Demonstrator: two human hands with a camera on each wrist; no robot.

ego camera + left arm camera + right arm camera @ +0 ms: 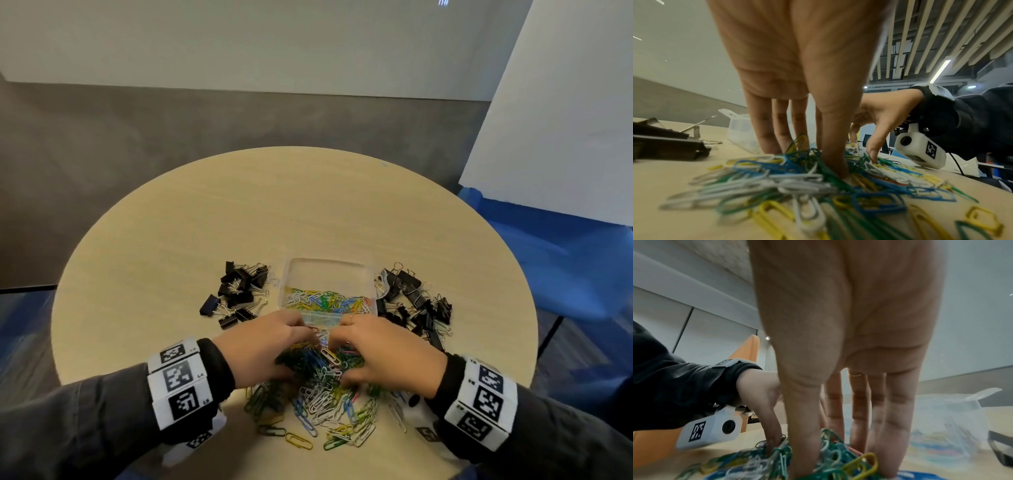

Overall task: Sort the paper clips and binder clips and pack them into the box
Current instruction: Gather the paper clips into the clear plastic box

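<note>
Now we have both hands down in the pile of paper clips point(322, 387), and this pile lies directly under and just behind our fingers, on the near part of the round table point(171, 219). Our left hand point(260, 346) has the thumb and the fingers pushed into the clips from its side, and our right hand point(376, 349) does the same from the other side, so the two hands make a kind of cup around one bunch; the wrist views show the fingertips between the coloured wires, gathering them, though we cannot tell how firmly the bunch is caught. The clear box point(327, 291) stands just ahead of the fingertips, straight forward from the grip, and some paper clips already lie in its near part. Its long side runs across, from left to right, so both hands are about equally near to it. We judge that the coming move is a short lift and a push forward over the near wall of the box. The binder clips point(239, 291) wait in two black groups, one outward of each hand, beside the box and not yet packed.
</note>
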